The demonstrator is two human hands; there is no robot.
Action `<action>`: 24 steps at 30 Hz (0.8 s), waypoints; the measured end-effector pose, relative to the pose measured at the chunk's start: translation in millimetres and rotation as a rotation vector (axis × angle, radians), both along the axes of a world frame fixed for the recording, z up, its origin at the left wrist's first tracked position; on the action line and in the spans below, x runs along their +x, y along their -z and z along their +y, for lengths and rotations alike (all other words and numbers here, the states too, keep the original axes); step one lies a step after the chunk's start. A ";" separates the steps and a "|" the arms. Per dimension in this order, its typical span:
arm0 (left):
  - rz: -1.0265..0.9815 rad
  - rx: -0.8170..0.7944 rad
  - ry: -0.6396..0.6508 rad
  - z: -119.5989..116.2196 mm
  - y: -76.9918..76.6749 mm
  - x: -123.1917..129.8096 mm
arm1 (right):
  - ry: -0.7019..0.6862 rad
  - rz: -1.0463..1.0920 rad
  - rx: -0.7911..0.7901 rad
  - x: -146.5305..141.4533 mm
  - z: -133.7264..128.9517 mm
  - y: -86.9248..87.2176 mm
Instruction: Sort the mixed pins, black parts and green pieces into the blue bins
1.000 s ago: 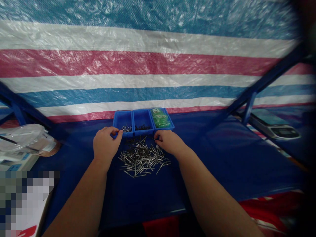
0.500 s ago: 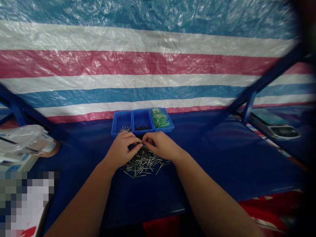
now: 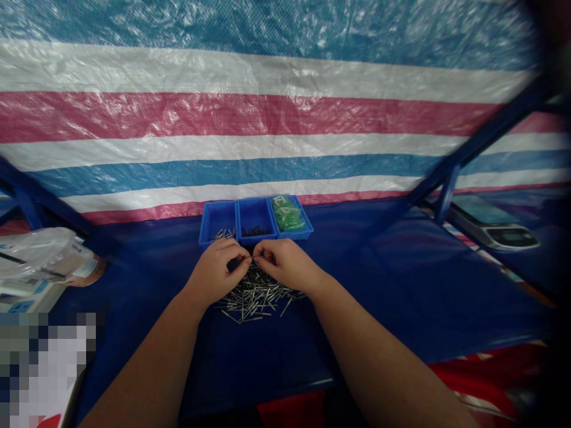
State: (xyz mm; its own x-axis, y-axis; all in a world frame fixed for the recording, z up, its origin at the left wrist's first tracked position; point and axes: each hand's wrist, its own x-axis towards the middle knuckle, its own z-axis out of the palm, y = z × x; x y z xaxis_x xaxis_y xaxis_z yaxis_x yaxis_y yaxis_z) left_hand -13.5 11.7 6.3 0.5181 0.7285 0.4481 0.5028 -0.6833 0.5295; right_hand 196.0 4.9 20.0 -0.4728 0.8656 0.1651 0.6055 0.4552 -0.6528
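While the left hand (image 3: 217, 272) and the right hand (image 3: 285, 264) curled over it, a messy pile of thin metal pins (image 3: 256, 302) lay on a dark blue table cover (image 3: 392, 285), right under the fingers, where it was easy to reach. The fingertips almost met above the pile, but you could not tell if they pinched a pin. Just past the pile sat 3 joined blue bins (image 3: 255, 203). The left bin held more pins (image 3: 223, 235), the middle held small dark bits (image 3: 254, 231), and the right held green packets (image 3: 288, 217) with labels too small to read. A digital scale (image 3: 493, 229) sat far right, a plastic bag (image 3: 35, 252) sat near left, and a striped tarp (image 3: 267, 119) hung behind.
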 end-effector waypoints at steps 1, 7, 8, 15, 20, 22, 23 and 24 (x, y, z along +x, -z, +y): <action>0.001 0.004 0.000 -0.3 -0.7 0.0 | -0.007 0.005 -0.001 -0.7 -0.4 0.4; -0.065 0.175 -0.314 4.9 -4.6 -12.7 | 0.036 0.068 -0.014 1.0 -0.2 0.6; -0.070 0.201 -0.414 7.2 -4.0 -17.0 | 0.048 0.071 -0.012 1.9 0.4 0.7; 0.070 0.092 -0.713 19.9 8.8 -36.9 | 0.077 0.056 -0.010 5.7 5.1 2.7; 0.093 0.088 -0.740 20.3 10.9 -36.5 | 0.051 0.069 -0.016 7.4 6.3 4.0; 0.070 0.146 -0.727 20.3 9.8 -36.3 | 0.047 0.088 -0.016 8.5 7.7 6.7; 0.058 0.176 -0.715 20.3 9.4 -36.3 | 0.047 0.099 -0.010 8.9 8.7 8.5; 0.048 0.203 -0.706 20.4 9.2 -36.2 | 0.050 0.117 0.001 9.2 9.9 10.1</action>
